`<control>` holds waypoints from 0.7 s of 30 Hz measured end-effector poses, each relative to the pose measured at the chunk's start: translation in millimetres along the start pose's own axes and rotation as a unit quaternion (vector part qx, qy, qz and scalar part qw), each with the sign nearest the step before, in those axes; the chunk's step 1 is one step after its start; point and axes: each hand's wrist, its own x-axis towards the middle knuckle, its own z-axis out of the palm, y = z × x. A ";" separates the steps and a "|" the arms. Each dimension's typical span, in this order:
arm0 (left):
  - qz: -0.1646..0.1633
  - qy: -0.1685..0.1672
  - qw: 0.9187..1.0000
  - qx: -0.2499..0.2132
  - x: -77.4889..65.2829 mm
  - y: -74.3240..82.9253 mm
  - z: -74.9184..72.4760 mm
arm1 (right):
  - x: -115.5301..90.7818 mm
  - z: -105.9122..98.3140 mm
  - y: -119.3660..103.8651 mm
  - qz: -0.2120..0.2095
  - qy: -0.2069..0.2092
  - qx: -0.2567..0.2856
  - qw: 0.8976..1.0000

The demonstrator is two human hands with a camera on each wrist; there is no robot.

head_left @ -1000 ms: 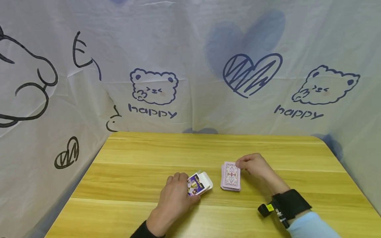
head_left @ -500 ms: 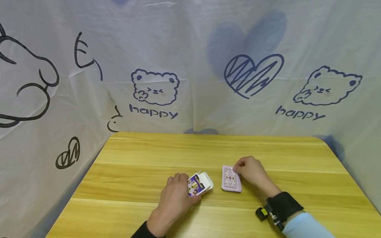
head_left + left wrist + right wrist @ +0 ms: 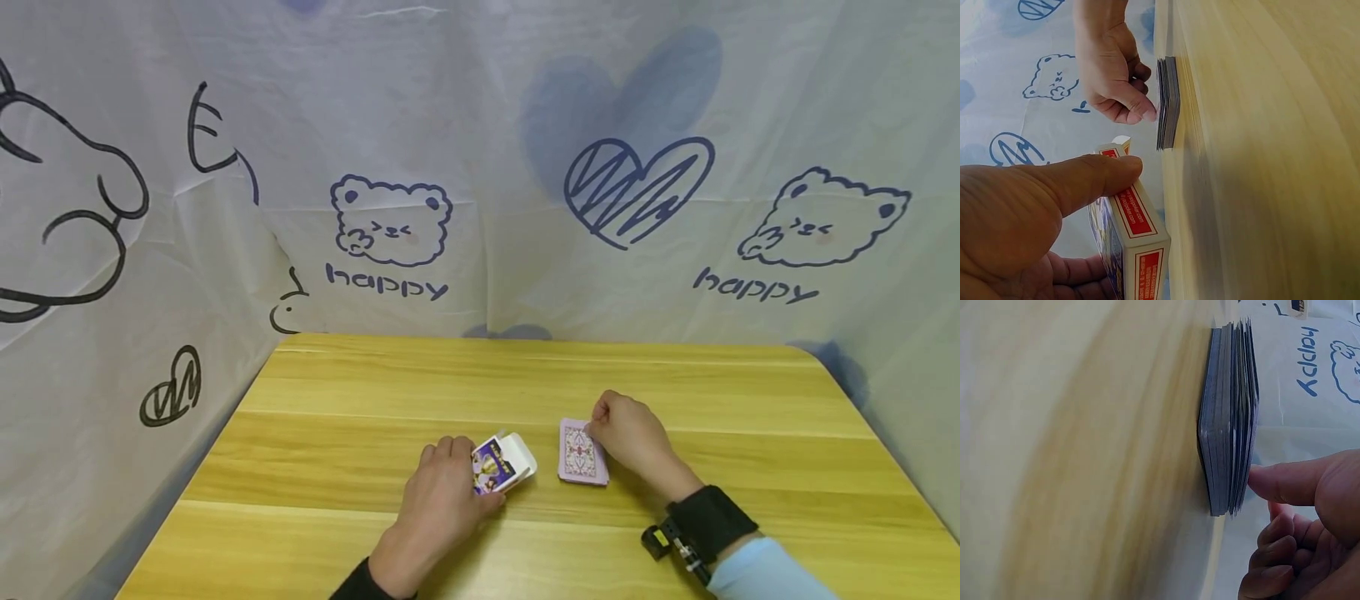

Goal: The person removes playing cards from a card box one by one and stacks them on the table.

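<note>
In the head view my left hand [image 3: 442, 500] grips a purple-and-white playing card box [image 3: 491, 467], its white flap standing open toward the right. The left wrist view has the thumb along one side of this card box [image 3: 1138, 215] and fingers on the far side. To its right a deck of playing cards [image 3: 580, 454] lies on the table, patterned pink backs up. My right hand [image 3: 633, 433] pinches at the deck's upper right corner with curled fingers. From the right wrist, the thumb tip meets the top of the deck [image 3: 1229, 425], whose upper cards are slightly uneven.
The deck and box lie on a wooden table [image 3: 360, 383] with a rounded back corner. White cloth [image 3: 510, 108] with bear and heart drawings hangs behind and at both sides. A black wrist strap [image 3: 712, 523] with a small camera sits on the right forearm.
My right hand has moved left at the deck's corner, and the top cards have shifted slightly left and toward me. The left hand and box have stayed put.
</note>
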 end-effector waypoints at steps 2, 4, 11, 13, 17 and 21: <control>0.000 -0.002 1.000 -0.002 0.3 0.8 -0.2 | 0.4 -0.2 1.3 0.006 0.001 0.007 1.000; 0.002 -0.004 1.000 -0.003 0.7 1.0 0.3 | 0.5 -0.6 4.2 0.016 0.003 0.021 1.000; 0.019 -0.001 1.000 -0.007 3.2 -3.2 3.2 | -7.3 -9.7 15.8 0.043 0.026 0.102 0.994; 0.028 -0.001 1.000 -0.010 4.1 -5.4 3.4 | -11.4 -13.1 17.6 0.048 0.026 0.122 0.991; 0.048 -0.008 0.999 -0.011 7.5 -10.8 1.8 | -19.4 -17.8 19.0 0.059 0.022 0.147 0.987; 0.061 -0.037 0.997 -0.040 14.9 -17.2 -3.7 | -27.3 -20.2 19.8 0.067 0.020 0.162 0.984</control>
